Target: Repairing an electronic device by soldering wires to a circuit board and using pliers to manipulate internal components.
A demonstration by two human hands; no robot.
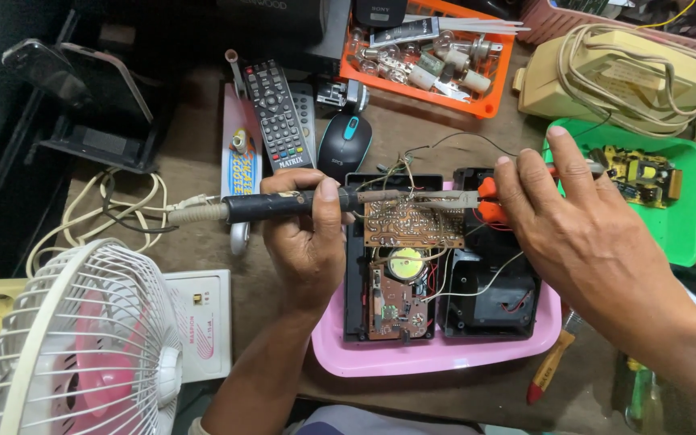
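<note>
A person's left hand (304, 234) wraps its fingers around the black handle of a soldering iron (283, 205), whose metal tip rests on a brown circuit board (412, 224). The right hand (582, 234) grips orange-handled pliers (477, 201), jaws meeting the board from the opposite side. The board sits atop an opened black plastic casing (489, 298) trailing thin wires, all lying in a glossy pink tray (437, 354) on a cluttered wooden bench. A white-grilled fan (82, 346) stands at lower left.

Glossy pink plastic tray (437, 358), matt brown circuit board (412, 224)
</note>
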